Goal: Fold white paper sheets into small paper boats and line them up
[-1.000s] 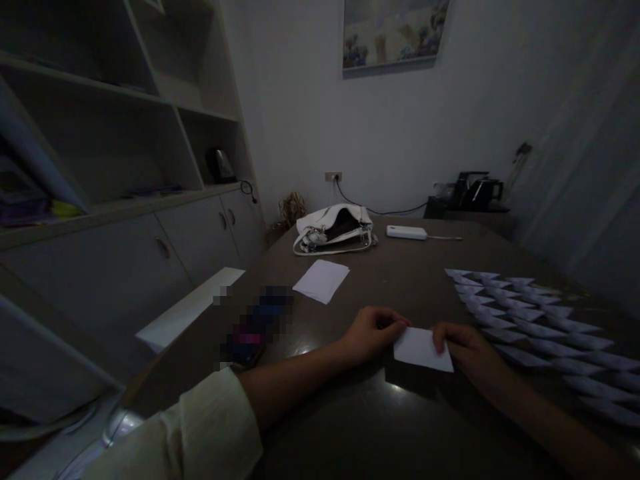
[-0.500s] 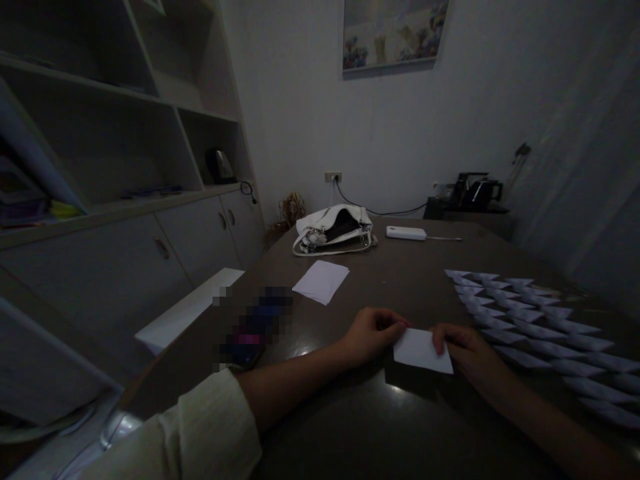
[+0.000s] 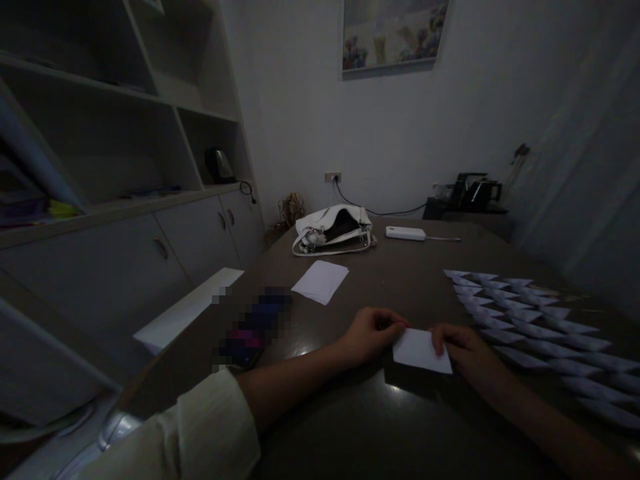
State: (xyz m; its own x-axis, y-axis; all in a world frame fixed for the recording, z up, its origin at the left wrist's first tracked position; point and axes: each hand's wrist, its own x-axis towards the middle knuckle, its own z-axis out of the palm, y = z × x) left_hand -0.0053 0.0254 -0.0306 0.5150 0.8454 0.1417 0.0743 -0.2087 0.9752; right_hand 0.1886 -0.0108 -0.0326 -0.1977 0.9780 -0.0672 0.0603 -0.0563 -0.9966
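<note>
Between my two hands is a small white sheet of paper [image 3: 420, 351], held just above the dark tabletop and tilted a little. My left hand [image 3: 373, 335] pinches its upper left corner between thumb and fingers. At its right edge, my right hand [image 3: 461, 347] grips it with the thumb on top and the fingers behind, partly hidden. A stack of white paper sheets [image 3: 321, 281] lies on the table beyond my left hand. To the right of my right hand stand rows of folded white paper pieces [image 3: 525, 320], pointed at their ends.
A phone [image 3: 247, 343], partly blurred out, lies left of my left forearm. Farther back are a white handbag [image 3: 333, 230] and a white power bank [image 3: 406, 233] with a short cable. Cabinets [image 3: 195, 233] line the left wall; a dark kettle [image 3: 477, 193] stands at the back right.
</note>
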